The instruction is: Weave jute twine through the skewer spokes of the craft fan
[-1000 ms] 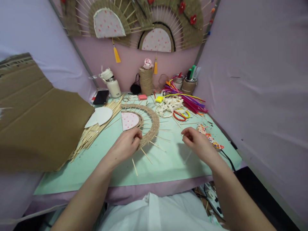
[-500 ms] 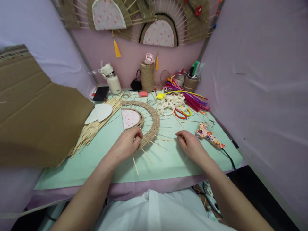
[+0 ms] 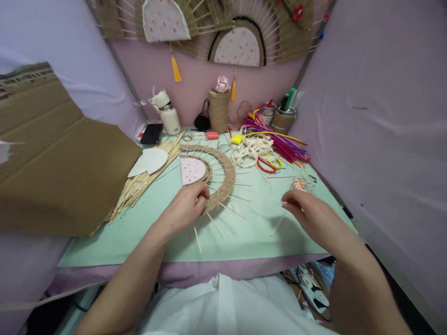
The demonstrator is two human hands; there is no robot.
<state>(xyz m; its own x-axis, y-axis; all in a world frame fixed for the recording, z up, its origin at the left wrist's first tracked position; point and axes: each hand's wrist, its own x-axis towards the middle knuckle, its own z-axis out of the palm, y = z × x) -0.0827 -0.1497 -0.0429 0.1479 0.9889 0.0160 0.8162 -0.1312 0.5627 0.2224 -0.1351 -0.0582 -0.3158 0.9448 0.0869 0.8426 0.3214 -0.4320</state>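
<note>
A half-round woven fan (image 3: 223, 173) of jute cord and thin wooden sticks lies on the mint green mat (image 3: 244, 232), with a dotted pink fabric centre (image 3: 192, 170). My left hand (image 3: 185, 209) rests on the fan's near end, fingers curled and pressed on the cord ring. My right hand (image 3: 309, 211) hovers above the mat to the right, fingers pinched on a thin wooden stick (image 3: 277, 200) that points left. Its shadow falls on the mat below.
A brown cardboard sheet (image 3: 59, 177) leans at the left over a bundle of sticks (image 3: 146, 179). At the back stand a twine spool (image 3: 219, 110), a white bottle (image 3: 168, 116), a phone (image 3: 152, 133), pen cups (image 3: 281, 118), coloured pipe cleaners (image 3: 282, 146), lace and scissors (image 3: 265, 165). A patterned glue gun (image 3: 299, 184) lies behind my right hand.
My right hand has lifted off the mat and moved right, with a thin stick pinched in its fingers. The left hand stays on the fan. The view has shifted slightly.
</note>
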